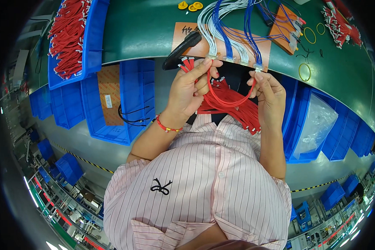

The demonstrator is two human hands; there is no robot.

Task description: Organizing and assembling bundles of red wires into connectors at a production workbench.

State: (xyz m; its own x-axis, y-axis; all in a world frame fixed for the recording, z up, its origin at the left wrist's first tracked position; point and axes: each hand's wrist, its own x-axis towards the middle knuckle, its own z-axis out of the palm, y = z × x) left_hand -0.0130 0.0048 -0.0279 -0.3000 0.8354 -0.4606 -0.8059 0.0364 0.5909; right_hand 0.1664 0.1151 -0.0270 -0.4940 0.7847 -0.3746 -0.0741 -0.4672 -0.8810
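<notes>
My left hand [191, 89] grips a small bunch of red wires with white end connectors, and pinches one end of a single red wire [229, 101] that sags in a loop between both hands. My right hand [267, 92] pinches the other end of that wire near a small white connector [257, 67]. Below the hands a larger bundle of red wires [241, 112] lies on my lap. Just beyond my fingers, white and blue wire harnesses [233, 37] hang over the edge of the green bench [146, 29].
A blue bin full of red wires [73, 35] stands at the left of the bench. A black tool [181, 50] lies on an orange sheet. Empty blue bins [112, 104] sit under the bench at left, and a bin with a plastic bag [316, 125] at right. Yellow rings [309, 35] lie far right.
</notes>
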